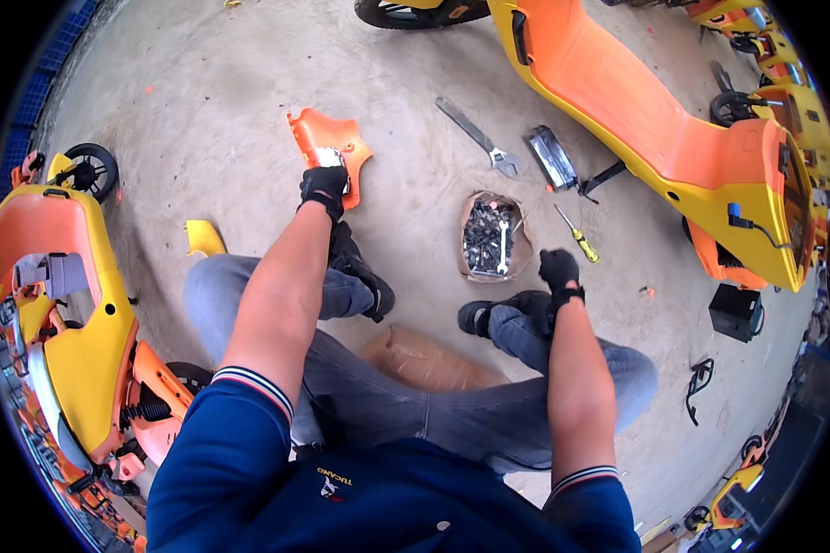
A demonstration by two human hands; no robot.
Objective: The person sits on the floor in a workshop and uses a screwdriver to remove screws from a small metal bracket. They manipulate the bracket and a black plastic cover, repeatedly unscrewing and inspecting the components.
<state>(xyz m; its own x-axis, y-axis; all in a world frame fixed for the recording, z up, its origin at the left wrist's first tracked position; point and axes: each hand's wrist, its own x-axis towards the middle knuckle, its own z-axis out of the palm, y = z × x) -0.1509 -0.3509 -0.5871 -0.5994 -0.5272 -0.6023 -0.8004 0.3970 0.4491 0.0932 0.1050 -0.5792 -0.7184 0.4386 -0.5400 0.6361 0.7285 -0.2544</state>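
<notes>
Orange panel (352, 138) is on the floor (231, 111), just beyond the left shoe (360, 272), facing the floor's far side. Gloved left hand (325, 184) is on its near part, against a white patch (326, 157), maybe a cloth or label. Fingers mostly hidden; can't tell if grasping or just pressing. Probably there to steady the panel.

Gloved right hand (560, 267) is above the right shoe (475, 318), looks curled, nothing visible in it; can't tell if clenched. Nearest it: box (524, 249) and screwdriver (584, 244).

Box is open, brown, ragged-edged. Inside: jumbled small dark parts (482, 235), likely fasteners, plus a spanner (503, 244) lying on top along the right edge. Box presumably stops small bits scattering; spanner on top is likely for easy pick-up.

Farther out: adjustable wrench (475, 134), black case (552, 158), contents not visible. Big scooter (655, 111) at right, kickstand (604, 178) down, probably propping it. Yellow piece (204, 237) left of the knees. Left scooter (83, 387) has a grey item (60, 276) in its footwell. Blue crates (55, 55) line the floor's left edge, contents unclear.
</notes>
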